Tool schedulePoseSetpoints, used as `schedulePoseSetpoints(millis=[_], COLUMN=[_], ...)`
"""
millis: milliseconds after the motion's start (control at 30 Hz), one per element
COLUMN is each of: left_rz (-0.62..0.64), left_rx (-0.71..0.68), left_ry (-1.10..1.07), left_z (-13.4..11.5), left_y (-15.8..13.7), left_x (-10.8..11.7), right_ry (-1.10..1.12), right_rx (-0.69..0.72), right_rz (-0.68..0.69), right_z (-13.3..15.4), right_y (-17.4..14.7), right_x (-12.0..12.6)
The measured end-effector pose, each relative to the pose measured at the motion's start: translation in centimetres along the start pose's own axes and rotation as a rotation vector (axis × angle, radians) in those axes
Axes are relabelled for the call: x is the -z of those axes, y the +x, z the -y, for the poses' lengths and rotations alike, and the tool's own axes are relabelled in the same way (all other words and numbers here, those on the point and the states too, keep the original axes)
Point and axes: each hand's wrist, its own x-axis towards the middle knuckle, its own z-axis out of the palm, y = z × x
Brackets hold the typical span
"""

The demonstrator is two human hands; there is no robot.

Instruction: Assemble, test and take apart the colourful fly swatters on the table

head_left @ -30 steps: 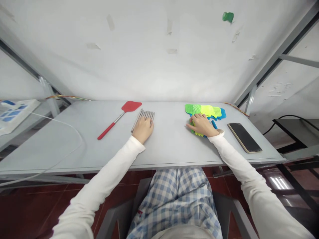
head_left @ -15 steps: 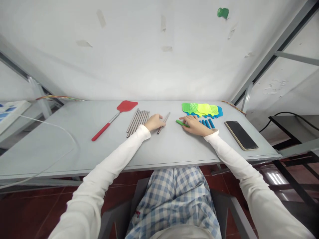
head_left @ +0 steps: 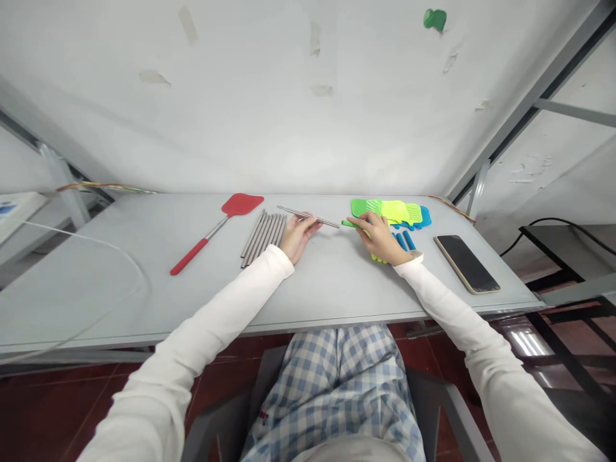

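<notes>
My left hand [head_left: 297, 239] is closed around a thin metal telescopic rod [head_left: 330, 223], lifted off the table and slanting down to the right. My right hand [head_left: 382, 239] pinches a green handle sleeve [head_left: 348, 223]. The sleeve's left end faces the rod's right end, with a small gap between them. Beside my left hand lie several more metal rods [head_left: 262, 239] in a row. Blue sleeves [head_left: 409, 240] and yellow-green sleeves [head_left: 378, 258] rest by my right hand, which partly hides them.
A red fly swatter [head_left: 188, 256] lies at the left. Green, yellow and blue swatter heads [head_left: 394, 210] overlap at the back right. A phone [head_left: 466, 263] lies near the right end of the grey table [head_left: 317, 298]. A white cable [head_left: 115, 247] crosses the left side.
My left hand has picked up the rod from the table and turned it nearly sideways. My right hand has raised the green sleeve toward the rod's end, uncovering the yellow-green sleeves.
</notes>
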Motion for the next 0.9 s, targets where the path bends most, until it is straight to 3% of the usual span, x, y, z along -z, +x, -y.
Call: schedulePoseSetpoints(millis=[433, 633, 900], left_rz=[0.026, 0.023, 0.203], left_rx=[-0.044, -0.033, 0.055], left_ry=[0.021, 0.042, 0.084], left_z=[0.3, 0.4, 0.6], left_y=[-0.2, -0.3, -1.7], left_x=[0.0, 0.0, -1.1], right_ry=[-0.097, 0.177, 0.433], right_rx=[0.089, 0.147, 0.095], right_rz=[-0.020, -0.098, -0.113], right_z=[0.1, 0.9, 3.3], right_y=[-0.1, 0.2, 0.3], right_x=[-0.1, -0.4, -1.0])
